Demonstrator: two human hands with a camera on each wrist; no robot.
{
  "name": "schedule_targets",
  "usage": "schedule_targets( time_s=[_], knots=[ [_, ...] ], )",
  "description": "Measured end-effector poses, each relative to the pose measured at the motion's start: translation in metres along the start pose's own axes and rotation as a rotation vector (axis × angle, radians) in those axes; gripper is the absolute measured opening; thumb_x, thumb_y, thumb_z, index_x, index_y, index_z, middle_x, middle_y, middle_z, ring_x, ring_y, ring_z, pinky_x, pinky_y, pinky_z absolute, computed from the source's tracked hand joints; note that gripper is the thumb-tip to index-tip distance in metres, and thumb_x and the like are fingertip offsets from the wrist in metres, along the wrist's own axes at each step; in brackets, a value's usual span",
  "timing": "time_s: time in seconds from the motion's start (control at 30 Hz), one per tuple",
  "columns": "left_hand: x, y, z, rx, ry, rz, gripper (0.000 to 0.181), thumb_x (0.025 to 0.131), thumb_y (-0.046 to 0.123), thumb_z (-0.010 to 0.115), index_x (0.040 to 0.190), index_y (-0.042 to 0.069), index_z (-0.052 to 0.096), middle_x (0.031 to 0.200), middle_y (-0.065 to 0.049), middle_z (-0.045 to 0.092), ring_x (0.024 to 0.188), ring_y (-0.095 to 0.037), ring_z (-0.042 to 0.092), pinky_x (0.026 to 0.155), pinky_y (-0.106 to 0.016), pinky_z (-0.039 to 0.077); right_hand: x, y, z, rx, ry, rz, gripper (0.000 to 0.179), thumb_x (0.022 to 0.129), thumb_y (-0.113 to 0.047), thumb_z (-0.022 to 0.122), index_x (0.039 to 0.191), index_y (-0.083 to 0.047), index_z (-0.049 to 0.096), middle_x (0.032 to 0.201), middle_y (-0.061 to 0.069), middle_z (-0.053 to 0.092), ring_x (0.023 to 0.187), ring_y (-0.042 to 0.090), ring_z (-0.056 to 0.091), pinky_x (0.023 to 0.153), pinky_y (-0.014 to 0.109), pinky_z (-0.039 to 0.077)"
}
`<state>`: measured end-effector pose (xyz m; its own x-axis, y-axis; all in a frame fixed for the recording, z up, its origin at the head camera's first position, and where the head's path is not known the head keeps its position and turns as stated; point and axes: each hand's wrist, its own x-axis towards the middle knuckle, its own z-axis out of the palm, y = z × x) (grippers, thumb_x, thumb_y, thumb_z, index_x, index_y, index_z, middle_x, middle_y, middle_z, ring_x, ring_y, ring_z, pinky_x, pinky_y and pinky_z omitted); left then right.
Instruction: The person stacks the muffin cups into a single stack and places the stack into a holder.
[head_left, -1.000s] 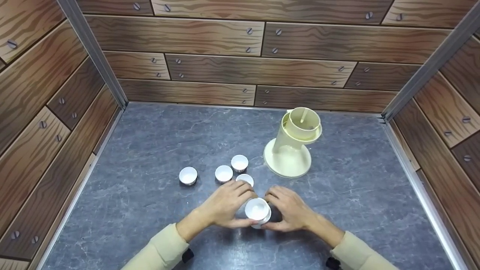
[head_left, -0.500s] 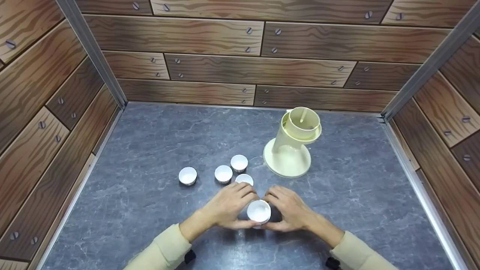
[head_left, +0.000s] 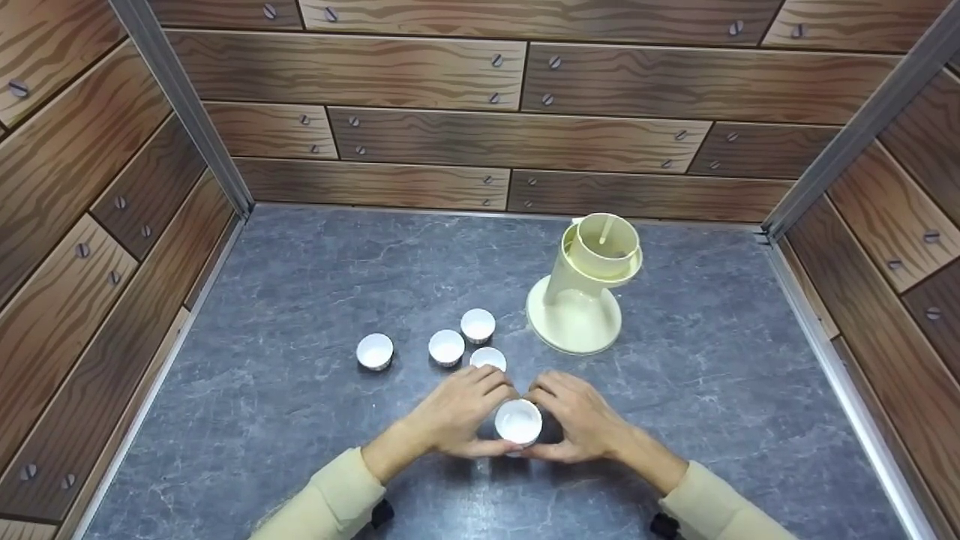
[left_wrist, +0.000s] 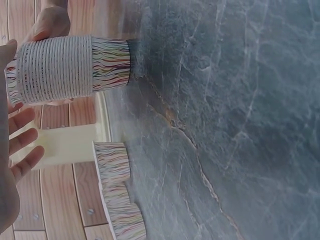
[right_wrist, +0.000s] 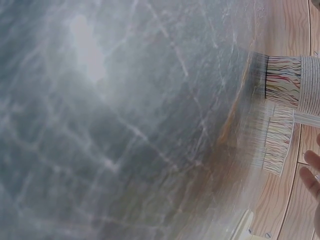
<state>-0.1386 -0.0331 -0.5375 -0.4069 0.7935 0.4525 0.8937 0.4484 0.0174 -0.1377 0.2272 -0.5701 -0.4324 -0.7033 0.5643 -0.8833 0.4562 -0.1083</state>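
A tall stack of nested paper cups (head_left: 518, 422) with coloured wavy stripes stands upright on the table. My left hand (head_left: 465, 412) curves around its left side near the top, thumb in front. From the other side, my right hand (head_left: 576, 416) curves round it too, both thumbs almost meeting at the front. In the left wrist view, the stack of paper cups (left_wrist: 65, 67) shows many close rims above one striped cup wall at the base. Just behind my left fingers stands a single paper cup (head_left: 488, 358), partly hidden by them.
Two paper cups stand close behind, one nearer (head_left: 447, 347) and one farther (head_left: 478, 325). Another paper cup (head_left: 375, 351) sits apart to the left. A cream-coloured stand with a round base (head_left: 576, 330) and open cylinder top is at back right. Wood-patterned walls enclose the table.
The top cup, earlier offset to the left on the stack, has settled in line with the cups below. Both hands stay around the stack, the left shifting slightly right.
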Motion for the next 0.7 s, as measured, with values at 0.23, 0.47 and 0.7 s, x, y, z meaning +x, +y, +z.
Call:
schedule_targets(
  time_s=[0.23,0.47,0.7],
  knots=[
    [0.0002,-0.0004,0.0024,-0.013,0.015,0.010,0.058,0.087,0.068,0.071,0.120,0.020,0.065,0.115,0.005,0.067,0.110,-0.013,0.063,0.089,-0.027,0.053,-0.0001,0.0007,0.0001,-0.001,-0.007,-0.003,0.059,0.077,-0.066,0.082,0.107,-0.016,0.070,0.099,-0.004,0.063,0.089,0.011,0.060,0.079,0.027,0.051],
    [0.0003,-0.0006,0.0029,-0.027,0.007,0.006,0.059,0.087,0.067,0.072,0.122,0.020,0.065,0.115,0.005,0.067,0.110,-0.013,0.064,0.089,-0.027,0.054,0.0004,0.0008,0.0008,0.009,-0.002,-0.001,0.059,0.075,-0.065,0.084,0.109,-0.018,0.070,0.100,-0.006,0.063,0.091,0.010,0.060,0.081,0.026,0.050],
    [-0.0017,-0.0006,0.0055,-0.029,0.024,0.014,0.059,0.088,0.068,0.071,0.121,0.020,0.065,0.114,0.005,0.067,0.108,-0.013,0.064,0.088,-0.027,0.054,-0.0004,0.0004,0.0009,0.000,-0.015,0.001,0.059,0.078,-0.065,0.082,0.108,-0.016,0.070,0.100,-0.004,0.063,0.090,0.011,0.060,0.079,0.027,0.051]
  ],
)
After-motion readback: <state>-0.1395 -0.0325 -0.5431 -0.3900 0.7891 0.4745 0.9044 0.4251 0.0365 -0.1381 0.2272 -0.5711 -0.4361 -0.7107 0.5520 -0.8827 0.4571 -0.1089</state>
